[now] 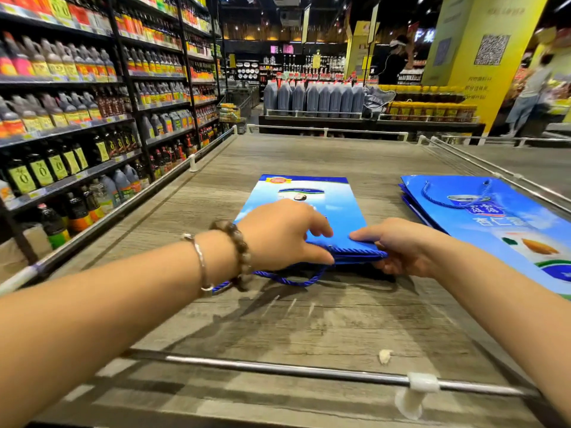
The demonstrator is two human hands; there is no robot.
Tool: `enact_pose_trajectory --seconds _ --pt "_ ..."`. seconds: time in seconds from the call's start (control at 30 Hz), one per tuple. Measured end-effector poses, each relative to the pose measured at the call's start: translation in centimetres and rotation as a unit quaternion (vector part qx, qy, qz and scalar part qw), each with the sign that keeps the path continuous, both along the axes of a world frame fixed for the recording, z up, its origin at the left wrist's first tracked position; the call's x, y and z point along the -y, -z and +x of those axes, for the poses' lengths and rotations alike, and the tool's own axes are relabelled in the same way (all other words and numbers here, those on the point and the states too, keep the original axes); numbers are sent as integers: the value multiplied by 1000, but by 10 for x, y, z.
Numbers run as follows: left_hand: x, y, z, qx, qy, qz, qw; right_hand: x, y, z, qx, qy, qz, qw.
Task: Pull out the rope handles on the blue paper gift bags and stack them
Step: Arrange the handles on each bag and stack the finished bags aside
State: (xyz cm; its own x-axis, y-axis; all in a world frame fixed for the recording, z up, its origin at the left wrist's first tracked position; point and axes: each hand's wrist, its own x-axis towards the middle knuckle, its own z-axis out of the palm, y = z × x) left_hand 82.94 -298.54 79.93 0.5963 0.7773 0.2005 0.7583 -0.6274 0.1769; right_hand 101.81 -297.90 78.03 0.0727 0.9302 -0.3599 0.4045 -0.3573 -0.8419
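Fingers point(319, 227) of your left hand point(278, 234) curl over the near edge of the blue gift bag point(309, 199) with the thumb pressed in below, so that hand pinches the bag's mouth. Your right hand point(400, 247) grips the same edge just beside it, one digit on top and the rest tucked beneath. Judging by that grip, you hold the mouth from both sides to part it and reach the cord inside. The bag lies flat near the middle of the table point(309, 152), mouth toward you. One rope handle point(296, 283) already hangs out in a loop under your left hand and rests on the wood. A second twisted cord runs along the mouth between your hands and looks not yet drawn out, though I cannot be sure. Well apart to your right sits the stack of bags point(500, 220), the top bag's handle point(432, 199) lying out across its print; this is likely the finished pile, where this bag belongs. How many bags it holds is hard to tell, and its right side runs out of the frame. Your left hand hides the bag's near left corner and the spot where the loose loop starts. Blur softens the near table and the rail point(278, 367).
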Motion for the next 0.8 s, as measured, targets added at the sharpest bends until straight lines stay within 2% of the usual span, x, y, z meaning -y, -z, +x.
enact_pose_trajectory --seconds 0.07,0.13,0.2,0.3,0.37,0.43,0.5,0.57,0.6,0.7,0.8 --pt "-7 12 10 -34 16 28 999 0 2 0 13 -13 -4 1000" --pt "-13 19 13 -22 24 40 999 -1 2 0 29 -24 -5 999" --pt "-15 22 11 32 32 10 999 -1 1 0 60 -33 -5 998" --pt "-16 24 6 108 35 -50 992 -1 -2 -1 156 -64 7 986" --pt "-17 24 5 152 36 -89 984 -1 -8 2 221 -73 48 971" --pt "-17 22 5 248 28 -153 956 0 -14 6 245 -73 135 957" --pt "-19 18 3 357 14 -203 912 2 -20 6 155 -91 189 966" --pt "-21 12 0 428 3 -227 875 6 -22 1 65 -140 185 971" --pt "-21 9 -1 456 5 -236 858 9 -22 -2 51 -170 173 969" --pt "-20 2 -7 526 9 -252 812 14 -18 -9 90 -239 152 955" --pt "-25 -3 -14 569 -23 -230 789 15 -16 -8 161 -266 142 940"
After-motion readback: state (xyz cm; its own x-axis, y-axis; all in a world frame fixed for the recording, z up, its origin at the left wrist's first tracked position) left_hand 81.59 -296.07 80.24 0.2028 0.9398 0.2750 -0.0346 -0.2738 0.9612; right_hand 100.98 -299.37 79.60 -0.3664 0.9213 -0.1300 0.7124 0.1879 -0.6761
